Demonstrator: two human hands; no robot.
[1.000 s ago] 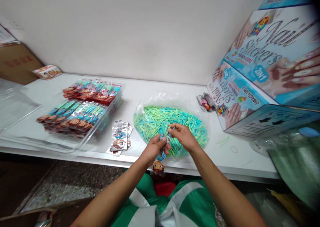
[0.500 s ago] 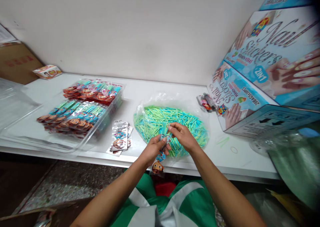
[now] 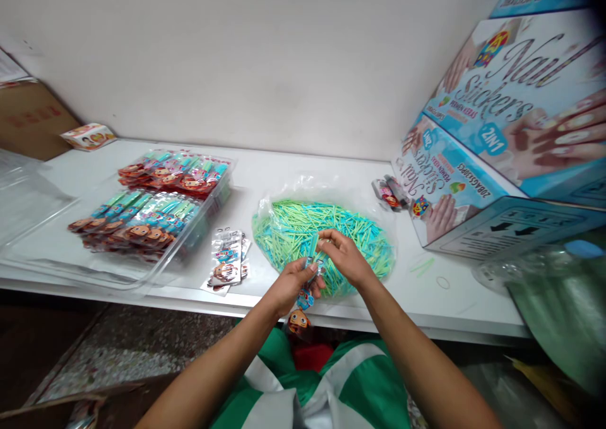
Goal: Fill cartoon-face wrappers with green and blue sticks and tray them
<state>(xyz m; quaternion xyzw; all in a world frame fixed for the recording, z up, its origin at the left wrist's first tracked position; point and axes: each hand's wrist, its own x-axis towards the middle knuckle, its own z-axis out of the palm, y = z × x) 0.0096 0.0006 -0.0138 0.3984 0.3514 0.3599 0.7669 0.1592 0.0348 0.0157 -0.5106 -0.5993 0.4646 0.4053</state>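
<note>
Fingers (image 3: 303, 266) of left hand (image 3: 290, 285), right hand (image 3: 346, 260) pinch packet (image 3: 305, 299) — white table (image 3: 331, 170), pale wall (image 3: 260, 57).

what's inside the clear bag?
A heap of green and blue sticks fills the clear bag. The left hand, holding a packet, and right hand cover its near middle; lower layers are hidden.

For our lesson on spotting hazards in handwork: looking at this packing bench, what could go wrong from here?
1. The packet hangs past the table edge in the left hand; if that grip loosens, it may drop to the floor.
2. The right hand pinches a few sticks at the packet's mouth; some could miss and scatter, like the stray sticks lying to the right.
</note>
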